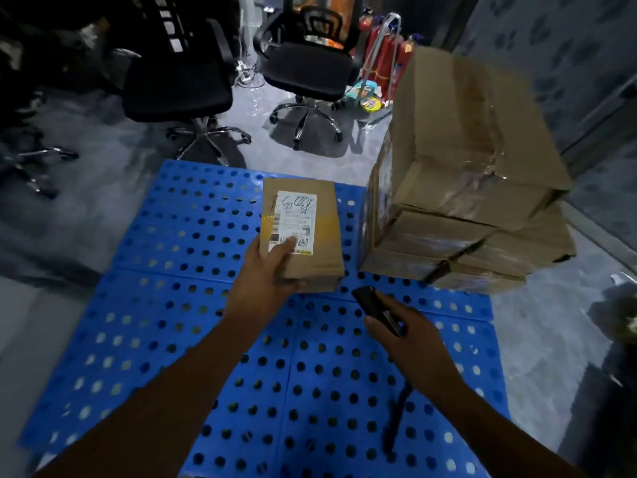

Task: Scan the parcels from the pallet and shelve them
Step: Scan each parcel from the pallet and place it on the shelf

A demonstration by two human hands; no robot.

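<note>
A small brown cardboard parcel with a white shipping label lies on the blue perforated pallet. My left hand grips the parcel's near left corner, thumb on the label's barcode. My right hand holds a black handheld scanner, its head pointing toward the parcel's near end; a dark cord hangs from below my wrist. A large stack of taped cardboard boxes stands on the pallet's far right corner, just right of the small parcel.
Two black office chairs stand on the grey floor beyond the pallet. Red fire extinguishers are behind the box stack. A wall or door runs along the right side.
</note>
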